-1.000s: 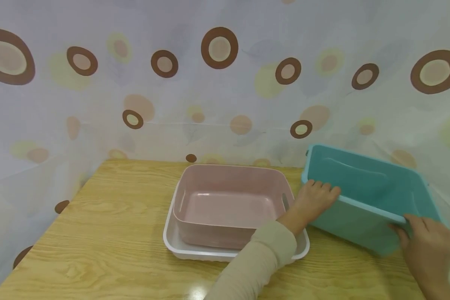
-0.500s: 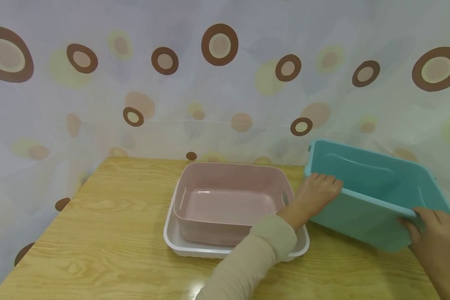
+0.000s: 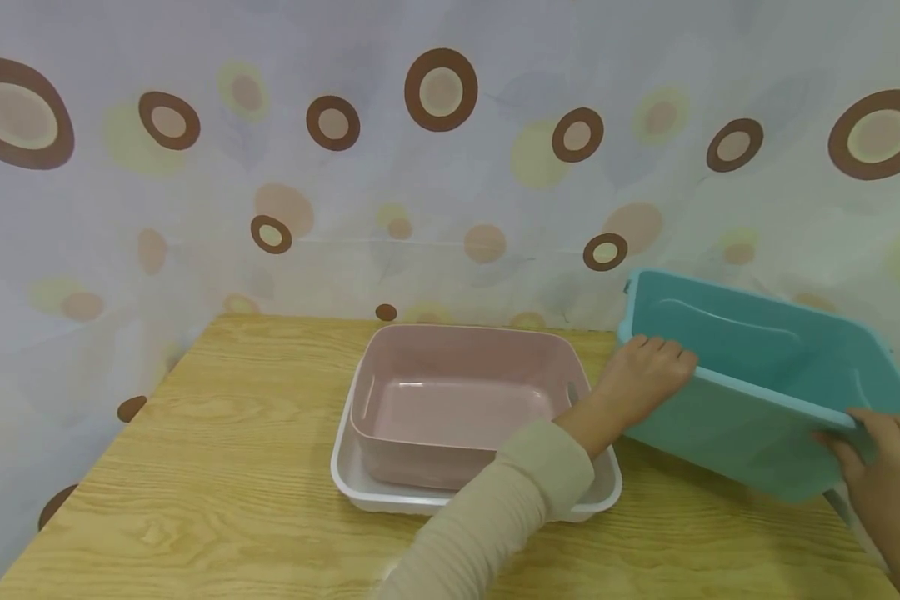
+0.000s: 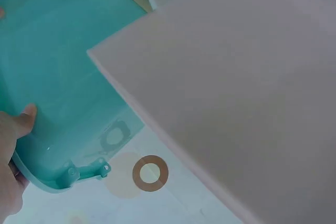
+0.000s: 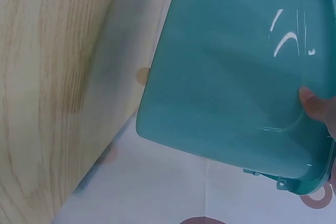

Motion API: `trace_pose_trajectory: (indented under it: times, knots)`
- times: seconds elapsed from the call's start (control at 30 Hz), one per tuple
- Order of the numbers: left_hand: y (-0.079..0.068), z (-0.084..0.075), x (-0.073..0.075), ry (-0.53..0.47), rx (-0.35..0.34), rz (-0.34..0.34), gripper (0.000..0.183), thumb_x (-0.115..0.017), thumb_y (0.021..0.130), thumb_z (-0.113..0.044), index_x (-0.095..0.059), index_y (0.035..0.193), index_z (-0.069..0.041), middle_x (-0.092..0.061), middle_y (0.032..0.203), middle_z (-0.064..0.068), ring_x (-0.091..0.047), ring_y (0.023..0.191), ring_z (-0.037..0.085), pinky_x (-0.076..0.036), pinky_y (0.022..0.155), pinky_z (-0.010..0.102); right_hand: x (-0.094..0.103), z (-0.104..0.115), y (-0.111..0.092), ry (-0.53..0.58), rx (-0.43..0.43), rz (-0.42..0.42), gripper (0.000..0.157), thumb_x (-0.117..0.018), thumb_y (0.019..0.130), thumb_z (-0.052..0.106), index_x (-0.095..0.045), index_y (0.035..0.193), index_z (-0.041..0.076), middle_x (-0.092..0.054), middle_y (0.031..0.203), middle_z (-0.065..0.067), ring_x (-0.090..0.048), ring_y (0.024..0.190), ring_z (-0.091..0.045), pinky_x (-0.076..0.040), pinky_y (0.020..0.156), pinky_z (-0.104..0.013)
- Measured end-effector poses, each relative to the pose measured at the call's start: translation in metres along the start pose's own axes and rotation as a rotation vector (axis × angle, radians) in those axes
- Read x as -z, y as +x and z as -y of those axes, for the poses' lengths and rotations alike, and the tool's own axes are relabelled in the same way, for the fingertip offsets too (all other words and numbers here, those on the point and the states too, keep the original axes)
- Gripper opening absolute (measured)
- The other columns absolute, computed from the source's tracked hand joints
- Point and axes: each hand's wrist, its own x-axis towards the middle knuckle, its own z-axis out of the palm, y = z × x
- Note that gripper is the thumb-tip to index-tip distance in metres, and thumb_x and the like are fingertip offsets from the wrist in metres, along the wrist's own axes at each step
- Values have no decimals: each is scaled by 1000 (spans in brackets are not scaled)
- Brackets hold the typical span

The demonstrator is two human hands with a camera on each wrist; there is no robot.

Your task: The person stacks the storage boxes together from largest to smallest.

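Both your hands are on the teal bin (image 3: 757,375), at the right of the frame and tilted so its open side faces you, its far edge raised toward the curtain (image 3: 450,167). Your left hand (image 3: 641,379) grips the near rim at its left corner, fingers curled over the edge; your right hand (image 3: 888,454) grips the same rim at the lower right, fingers hooked over it. In the left wrist view the thumb (image 4: 23,119) presses on the bin's wall (image 4: 63,77), and in the right wrist view a fingertip (image 5: 310,100) rests on the bin's smooth underside (image 5: 236,66).

The relation that matters: the bin's long axis runs from your left hand down-right to your right hand, so you hold it by one long rim — each hand near one end. It appears lifted off the table (image 3: 195,500), or at most touching it on the near lower edge; the pictures do not settle that.

To the left, just beside your left forearm, sits the pink bin (image 3: 450,400) nested in a white tray (image 3: 360,487) — centre of the frame. Your left hand is the nearer to it.
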Motion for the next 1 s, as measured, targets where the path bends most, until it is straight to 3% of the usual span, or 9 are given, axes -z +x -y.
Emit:
trace_pose_trajectory:
  times: [0.17, 0.3, 0.6, 0.63, 0.73, 0.83, 0.87, 1.0]
  knots:
    - [4, 2, 6, 6, -6, -48, 33, -40, 93, -6, -54, 72, -28, -52, 65, -18, -32, 55, -1, -15, 51, 19, 2, 1, 5, 47, -63, -44, 83, -24, 85, 62, -58, 89, -14, -55, 87, -36, -49, 81, -49, -41, 75, -58]
    - [6, 4, 10, 24, 0, -67, 35, -39, 93, -5, -54, 71, -28, -52, 65, -19, -31, 55, -1, -14, 51, 18, 6, 3, 9, 52, -90, -29, 85, -24, 83, 63, -58, 89, -15, -55, 89, -36, -49, 82, -49, -40, 75, -58]
    - [8, 12, 18, 12, -14, -32, 33, -38, 95, -7, -60, 82, -28, -57, 72, -18, -39, 58, -2, -16, 52, 19, 7, 0, 18, 104, -66, -24, 85, -26, 83, 63, -56, 88, -16, -53, 85, -38, -49, 78, -51, -38, 70, -55]
    - [8, 12, 19, 10, -14, -33, 33, -38, 95, -7, -60, 82, -28, -57, 72, -18, -38, 58, -2, -16, 52, 19, 7, -1, 19, 119, -69, -24, 85, -27, 82, 63, -56, 87, -17, -53, 85, -38, -48, 76, -50, -41, 71, -48]
    - [10, 14, 24, 10, -28, -22, 34, -37, 95, -6, -60, 83, -28, -56, 72, -18, -37, 59, -1, -17, 52, 19, 8, -3, 21, 181, -79, -32, 85, -31, 80, 64, -56, 84, -17, -54, 81, -38, -58, 78, -7, -37, 78, -18]
    - [11, 15, 29, 3, -40, -12, 33, -36, 95, -5, -59, 83, -27, -55, 73, -17, -35, 59, 0, -17, 53, 19, 10, -3, 22, 236, -94, -35, 85, -35, 78, 65, -55, 82, -18, -54, 78, -38, -30, 89, 28, -15, 76, -2]
    - [11, 16, 30, -3, -42, -13, 33, -36, 94, -5, -58, 83, -27, -55, 73, -17, -34, 59, 0, -17, 53, 19, 10, -4, 22, 245, -98, -33, 85, -36, 77, 65, -55, 82, -18, -54, 78, -38, -18, 92, 31, -14, 75, 0]
    - [12, 17, 32, -22, -28, -36, 33, -36, 94, -6, -59, 80, -27, -55, 71, -17, -31, 58, 1, -15, 53, 19, 14, -5, 24, 233, -100, -10, 86, -35, 76, 66, -55, 82, -17, -54, 77, -37, -17, 89, 32, -16, 69, -4]
